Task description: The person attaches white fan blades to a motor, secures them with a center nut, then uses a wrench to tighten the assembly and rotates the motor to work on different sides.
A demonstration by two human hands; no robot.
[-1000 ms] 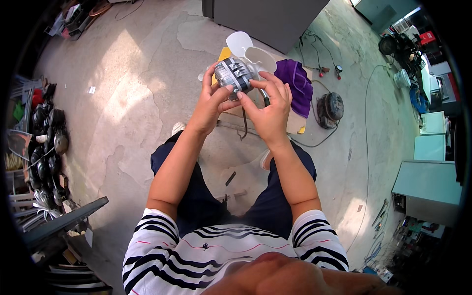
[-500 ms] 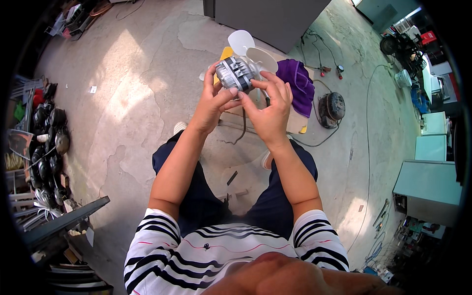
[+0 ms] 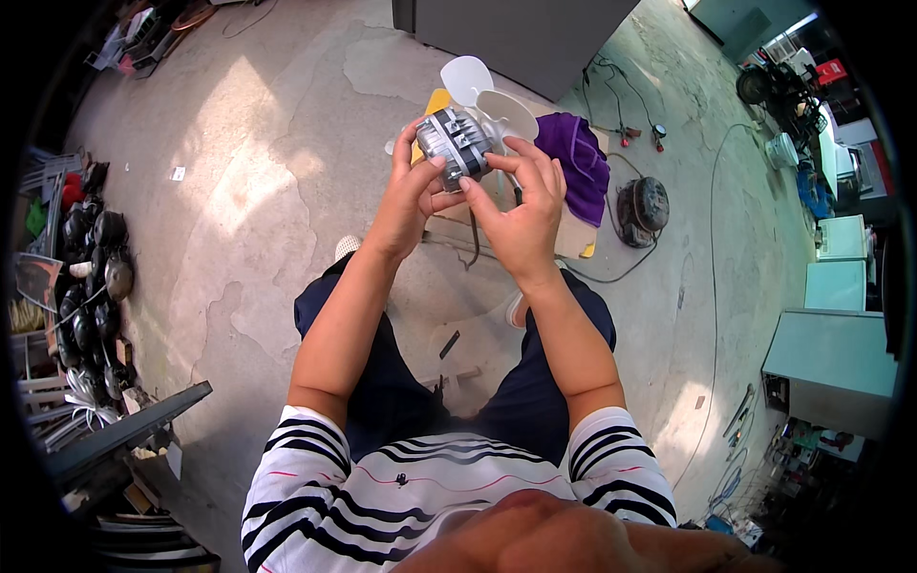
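I hold a small grey fan motor (image 3: 453, 145) up in front of me, above the concrete floor. White fan blades (image 3: 485, 94) stick out on its far side. My left hand (image 3: 409, 199) grips the motor's left side, thumb on its body. From the right, my right hand (image 3: 521, 208) holds it with the fingertips on its casing. A dark cable (image 3: 475, 241) hangs down from the motor between my wrists.
A purple cloth (image 3: 576, 162) lies on a flat board just past my hands, beside a round dark motor part (image 3: 642, 206) with cables. A grey cabinet (image 3: 521, 33) stands at the far end. Dark compressors (image 3: 91, 286) line the left; pale green cabinets (image 3: 833, 358) stand right.
The motor has turned slightly in my hands, and my right fingers have shifted on its casing. Both hands stay in about the same place.
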